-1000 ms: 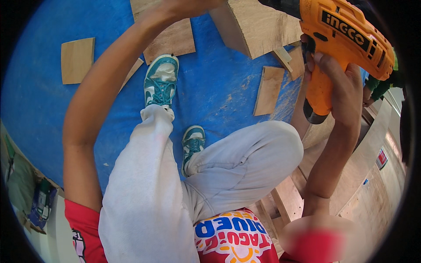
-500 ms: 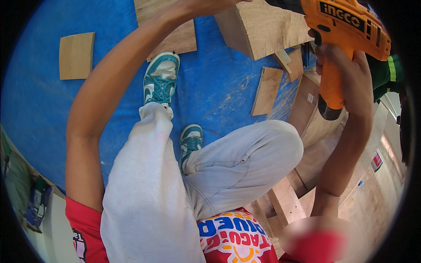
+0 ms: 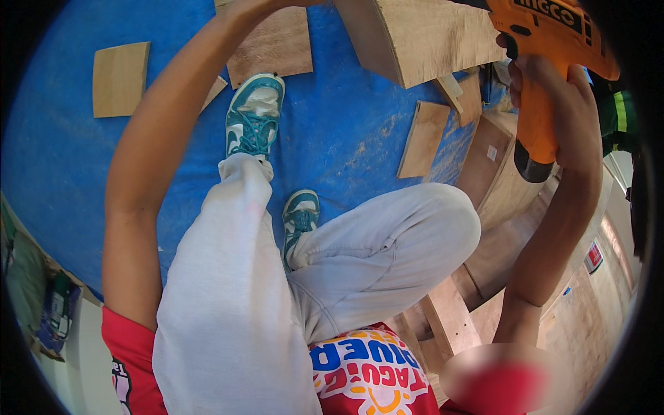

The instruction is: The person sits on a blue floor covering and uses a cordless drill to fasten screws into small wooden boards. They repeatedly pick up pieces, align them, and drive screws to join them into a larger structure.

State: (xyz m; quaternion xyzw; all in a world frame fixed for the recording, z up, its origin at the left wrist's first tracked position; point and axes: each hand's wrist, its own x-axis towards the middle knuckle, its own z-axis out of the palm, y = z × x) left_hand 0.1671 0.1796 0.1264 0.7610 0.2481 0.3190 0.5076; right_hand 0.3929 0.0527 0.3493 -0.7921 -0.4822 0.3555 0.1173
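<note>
My right hand point(image 3: 570, 117) is wrapped around the grip of an orange and black cordless drill point(image 3: 536, 128) at the upper right. A finger lies by its trigger; the drill's front end points left and runs out past the top edge. My left forearm point(image 3: 155, 131) reaches up and across to the top edge, where the hand is cut off. Between the two arms, at the top, a plywood box point(image 3: 443, 41) rests on the blue sheet with its upper part out of sight.
Flat plywood pieces lie on the blue sheet point(image 3: 339, 138): a square one point(image 3: 120, 79) at left, a larger board point(image 3: 277, 45) by my shoe, a strip point(image 3: 422, 138) at right. More wooden boxes point(image 3: 484, 155) stand right of my knee. Someone's dark green sleeve point(image 3: 615, 114) shows far right.
The drill and my right hand have shifted slightly right, with the drill's top rising out of view. My left hand has slid left and up past the top edge.
</note>
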